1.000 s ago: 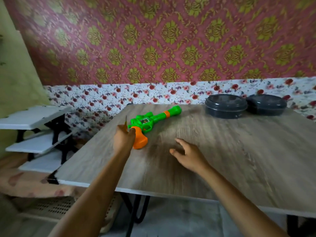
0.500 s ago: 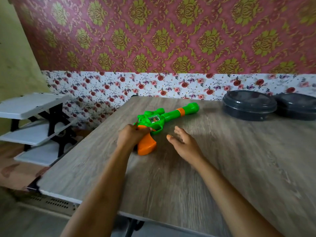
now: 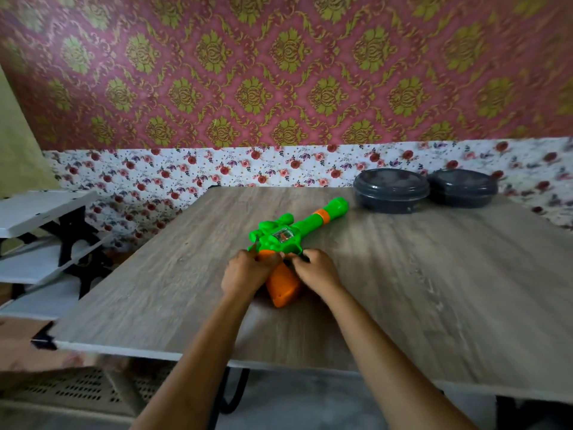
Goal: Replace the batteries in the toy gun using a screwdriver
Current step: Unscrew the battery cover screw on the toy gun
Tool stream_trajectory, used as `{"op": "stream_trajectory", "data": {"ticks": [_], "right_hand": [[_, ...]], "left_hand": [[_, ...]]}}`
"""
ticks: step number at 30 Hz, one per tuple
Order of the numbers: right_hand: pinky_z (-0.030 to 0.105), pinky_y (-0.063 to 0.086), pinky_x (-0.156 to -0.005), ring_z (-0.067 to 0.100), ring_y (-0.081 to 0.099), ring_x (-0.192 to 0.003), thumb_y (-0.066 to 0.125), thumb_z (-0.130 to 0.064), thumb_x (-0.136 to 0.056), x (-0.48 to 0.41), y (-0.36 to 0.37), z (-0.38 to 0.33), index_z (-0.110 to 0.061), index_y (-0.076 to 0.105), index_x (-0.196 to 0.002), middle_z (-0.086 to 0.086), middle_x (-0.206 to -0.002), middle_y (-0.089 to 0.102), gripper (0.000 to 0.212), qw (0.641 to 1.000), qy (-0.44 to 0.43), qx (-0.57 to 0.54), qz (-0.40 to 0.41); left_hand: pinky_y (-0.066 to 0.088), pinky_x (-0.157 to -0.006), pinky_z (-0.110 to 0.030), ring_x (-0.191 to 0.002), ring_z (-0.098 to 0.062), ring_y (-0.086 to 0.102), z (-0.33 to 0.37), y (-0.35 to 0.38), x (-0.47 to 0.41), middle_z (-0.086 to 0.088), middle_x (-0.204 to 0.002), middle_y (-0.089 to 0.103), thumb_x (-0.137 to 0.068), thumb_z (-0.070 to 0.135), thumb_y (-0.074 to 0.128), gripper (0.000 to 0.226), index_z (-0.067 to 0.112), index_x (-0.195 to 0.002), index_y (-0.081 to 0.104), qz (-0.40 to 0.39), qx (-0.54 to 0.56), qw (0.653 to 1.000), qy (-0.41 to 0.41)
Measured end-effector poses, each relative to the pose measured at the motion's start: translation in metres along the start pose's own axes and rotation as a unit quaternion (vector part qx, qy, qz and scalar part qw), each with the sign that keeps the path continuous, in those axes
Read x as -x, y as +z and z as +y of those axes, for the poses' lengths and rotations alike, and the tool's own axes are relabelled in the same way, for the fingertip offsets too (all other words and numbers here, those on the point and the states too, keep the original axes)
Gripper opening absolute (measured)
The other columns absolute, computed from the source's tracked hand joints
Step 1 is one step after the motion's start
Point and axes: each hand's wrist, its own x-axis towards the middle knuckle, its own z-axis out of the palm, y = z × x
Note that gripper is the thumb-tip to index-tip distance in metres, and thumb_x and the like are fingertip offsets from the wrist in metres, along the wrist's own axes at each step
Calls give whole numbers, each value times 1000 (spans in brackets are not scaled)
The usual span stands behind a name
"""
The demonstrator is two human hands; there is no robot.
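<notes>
Lying flat on the grey wood-grain tabletop (image 3: 434,290), the green plastic toy gun with an orange grip (image 3: 279,237) points its barrel away and to the right, its grip toward the person; the left hand (image 3: 245,274) curls over the top of the grip, holding it; the right hand (image 3: 316,271) bends its fingers at the trigger area, touching the left, but whether they grip the gun or a small dark thing there cannot be told; both forearms reach in over the near edge; two dark round lidded containers (image 3: 391,189) sit beyond the muzzle.

Soft even daylight, faint shadows, edges smeared perhaps by motion, wide-angle bending at borders
</notes>
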Motion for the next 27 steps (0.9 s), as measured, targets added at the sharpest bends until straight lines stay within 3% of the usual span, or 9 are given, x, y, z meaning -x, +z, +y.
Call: {"op": "stream_trajectory", "data": {"ticks": [2, 4, 7, 9, 11, 14, 20, 23, 27], "right_hand": [[30, 31, -61, 26, 53, -77, 53, -33, -90, 9, -5, 4, -12, 44, -57, 16, -71, 56, 41, 998, 15, -54, 6], [32, 24, -54, 21, 44, -65, 55, -33, -90, 20, -10, 9, -13, 42, -54, 4, -57, 44, 43, 993, 20, -120, 10], [28, 32, -57, 15, 46, -66, 56, -28, -90, 33, -20, 13, -10, 61, -72, 5, -66, 51, 26, 964, 21, -265, 29], [27, 42, -70, 15, 55, -74, 55, -23, -92, 35, -29, 13, -14, 60, -79, 3, -75, 59, 17, 927, 22, -373, 29], [27, 49, -75, 14, 63, -81, 52, -24, -93, 31, -39, 12, -13, 56, -98, 3, -89, 65, 12, 898, 18, -440, -6], [36, 54, -82, 21, 66, -95, 59, -33, -89, 20, -50, 9, -14, 52, -119, 9, -107, 67, 36, 898, 4, -439, -38], [32, 49, -71, 20, 63, -90, 58, -21, -89, -1, -66, 24, -18, 54, -118, 5, -100, 66, 29, 880, 4, -472, -46], [31, 49, -69, 21, 63, -90, 60, -22, -88, -12, -59, 36, -18, 55, -117, 6, -100, 66, 30, 879, 13, -475, -35], [39, 51, -86, 23, 61, -101, 67, -18, -82, -19, -57, 39, -15, 51, -125, 8, -113, 64, 46, 895, 7, -446, -21]], "left_hand": [[39, -64, -30, -92, -33, 62, 3, 0, 11, -21, -99, 65, -73, 50, 73, 55, 2, -98, 62, 5, 97, 995, -17], [39, -57, -28, -72, -25, 59, 5, 0, 27, -17, -87, 63, -72, 36, 79, 37, 7, -86, 59, -9, 225, 974, -20], [45, -46, -22, -65, -13, 55, 12, 2, 48, -7, -83, 58, -76, 23, 78, 38, 7, -99, 52, -27, 370, 928, -14], [47, -46, -20, -67, -11, 55, 20, 2, 57, -3, -81, 56, -79, 20, 74, 37, 10, -102, 47, -40, 422, 906, 10], [47, -50, -20, -68, -8, 56, 30, 5, 60, 0, -83, 56, -82, 19, 71, 32, 14, -100, 45, -56, 438, 896, 50], [45, -49, -13, -65, 0, 59, 45, 13, 57, 1, -84, 57, -85, 13, 68, 25, 19, -95, 46, -77, 449, 881, 127], [54, -65, -24, -81, -13, 60, 59, 32, 34, -6, -93, 60, -89, 17, 61, 22, 16, -103, 44, -120, 436, 872, 186], [51, -62, -19, -73, -2, 60, 55, 41, 23, -2, -86, 59, -90, 16, 59, 17, 14, -100, 45, -122, 429, 872, 199], [50, -66, -19, -75, -4, 59, 52, 41, 16, -2, -88, 60, -91, 18, 59, 12, 17, -96, 48, -131, 437, 867, 201]]}}
